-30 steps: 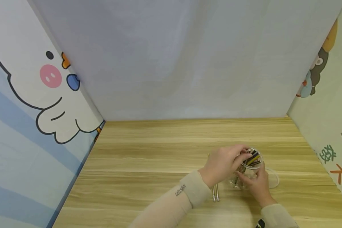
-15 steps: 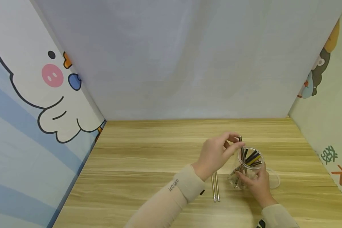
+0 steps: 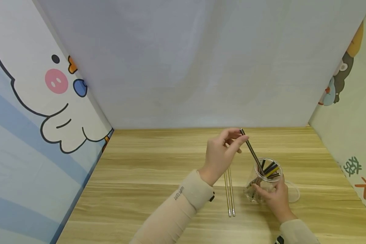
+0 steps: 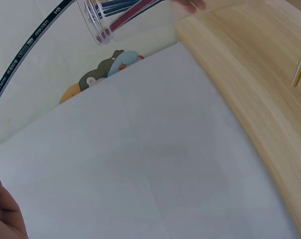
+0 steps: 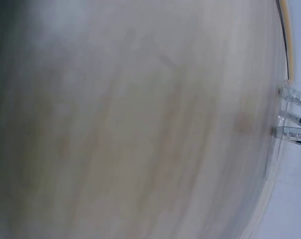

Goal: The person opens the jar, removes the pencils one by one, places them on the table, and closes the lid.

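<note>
My left hand [image 3: 219, 154] pinches the top end of a dark pencil [image 3: 250, 149], which slants down into the mouth of a clear jar [image 3: 250, 193]. White lettering with "HB" shows along this pencil in the left wrist view [image 4: 33, 42]. Around the jar's lower right side, the fingers and thumb of my right hand [image 3: 276, 198] hold it upright on the table. Several dark pencils and a yellow one [image 3: 272, 170] lean inside. In the right wrist view, pencil ends [image 5: 292, 132] show through the jar at the right edge.
Two gold-coloured pencils [image 3: 232, 196] with eraser ends toward me lie side by side on the wooden table [image 3: 158, 159], left of the jar. A clear round lid [image 3: 298, 195] lies to the jar's right. A pale wall [image 3: 183, 67] stands behind, with patterned panels at both sides.
My left hand has risen from the jar's mouth and moved left and away from me, drawing a dark pencil partly out. The right hand and the jar have stayed in place.
</note>
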`<action>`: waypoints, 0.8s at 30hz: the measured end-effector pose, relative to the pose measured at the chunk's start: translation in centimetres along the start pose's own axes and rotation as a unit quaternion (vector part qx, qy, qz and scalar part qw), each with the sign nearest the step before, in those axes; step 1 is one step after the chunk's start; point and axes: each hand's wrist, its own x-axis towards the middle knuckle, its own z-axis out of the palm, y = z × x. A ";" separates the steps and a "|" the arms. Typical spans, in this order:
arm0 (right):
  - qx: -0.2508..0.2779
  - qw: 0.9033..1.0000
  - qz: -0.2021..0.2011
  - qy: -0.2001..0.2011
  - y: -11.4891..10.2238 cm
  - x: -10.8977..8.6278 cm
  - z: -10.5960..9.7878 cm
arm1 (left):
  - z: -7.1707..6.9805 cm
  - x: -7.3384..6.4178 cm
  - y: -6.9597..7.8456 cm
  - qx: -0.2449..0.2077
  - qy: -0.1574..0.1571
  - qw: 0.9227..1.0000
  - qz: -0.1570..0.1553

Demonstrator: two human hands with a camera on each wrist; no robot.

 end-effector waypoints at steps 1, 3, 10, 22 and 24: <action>-0.001 1.000 0.002 0.000 0.0 0.0 0.0 | -0.1 0.1 0.0 -0.005 0.004 1.000 -0.005; -0.001 1.000 0.006 -0.001 -0.1 0.0 0.0 | -0.4 0.2 -0.1 -0.015 0.014 1.000 -0.018; -0.001 1.000 0.001 0.000 -0.1 0.0 0.0 | -0.8 0.2 -0.2 -0.083 0.054 0.992 -0.074; -0.010 1.000 0.019 -0.013 -0.1 0.0 -0.2 | -1.3 -1.0 -1.4 -0.086 0.059 0.987 -0.119; -0.007 1.000 0.015 -0.015 -0.2 0.1 -0.1 | -1.4 -1.4 -1.7 -0.080 0.056 0.986 -0.133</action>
